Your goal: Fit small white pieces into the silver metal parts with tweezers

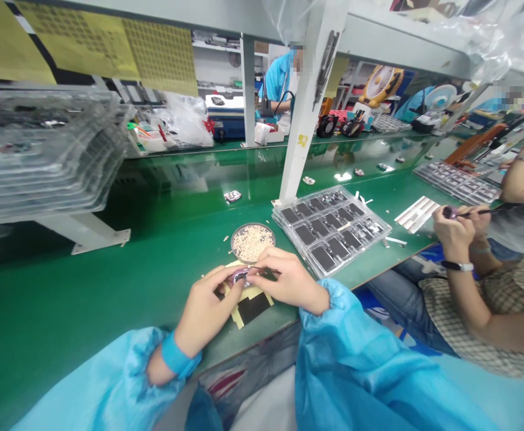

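Purple and small, the oval plastic part [239, 276] is pinched by the left hand [208, 305] while thin tweezers [266, 271], clamped in the right hand [289, 280], are best steadied low over the green bench [109, 287].

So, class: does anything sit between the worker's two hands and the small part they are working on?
Nothing visible does. The left hand and right hand both already touch the small part, pinched between the fingertips just in front of the round dish.
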`<state>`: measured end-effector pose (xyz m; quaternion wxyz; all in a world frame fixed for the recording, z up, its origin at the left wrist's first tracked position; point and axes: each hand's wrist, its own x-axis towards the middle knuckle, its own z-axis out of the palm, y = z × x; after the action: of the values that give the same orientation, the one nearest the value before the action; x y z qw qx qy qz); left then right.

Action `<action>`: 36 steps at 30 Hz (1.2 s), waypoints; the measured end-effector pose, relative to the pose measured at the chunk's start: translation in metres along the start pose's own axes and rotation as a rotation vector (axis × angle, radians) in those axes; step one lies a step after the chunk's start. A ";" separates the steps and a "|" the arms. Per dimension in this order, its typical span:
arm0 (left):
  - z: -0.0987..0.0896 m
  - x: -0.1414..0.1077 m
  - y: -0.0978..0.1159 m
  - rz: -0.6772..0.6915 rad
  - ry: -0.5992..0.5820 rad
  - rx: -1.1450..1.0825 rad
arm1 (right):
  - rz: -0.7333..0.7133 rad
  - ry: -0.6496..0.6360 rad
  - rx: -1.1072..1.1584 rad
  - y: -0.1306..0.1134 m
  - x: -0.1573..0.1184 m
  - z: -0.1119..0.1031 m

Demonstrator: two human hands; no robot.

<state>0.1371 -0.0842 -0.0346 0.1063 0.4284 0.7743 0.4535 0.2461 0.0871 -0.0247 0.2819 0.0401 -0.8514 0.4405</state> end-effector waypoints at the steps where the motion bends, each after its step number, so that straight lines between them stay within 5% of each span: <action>1: 0.000 0.000 0.000 0.002 0.001 0.004 | -0.007 -0.008 -0.024 0.001 -0.001 0.001; 15: 0.000 0.001 -0.005 0.023 -0.035 0.069 | 0.031 -0.146 -0.078 0.003 0.004 -0.002; 18: 0.000 0.002 -0.009 -0.021 -0.031 0.055 | 0.094 -0.043 -0.059 0.010 0.012 -0.005; 23: -0.001 0.003 -0.012 -0.091 -0.034 0.043 | 0.227 0.089 -0.362 0.028 0.017 -0.010; 27: -0.006 0.007 -0.015 -0.136 0.011 0.050 | 0.221 0.162 -0.275 0.023 0.009 -0.012; 31: -0.029 0.035 -0.039 -0.105 0.118 0.141 | 0.229 0.186 -0.096 0.005 -0.008 -0.015; 36: -0.082 0.098 -0.080 -0.171 0.267 0.413 | 0.219 0.106 -0.032 0.002 -0.033 -0.018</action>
<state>-0.0136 -0.0773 -0.0298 -0.0485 0.3103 0.8910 0.3278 0.2811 0.0962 -0.0357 0.2771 -0.0811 -0.8416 0.4564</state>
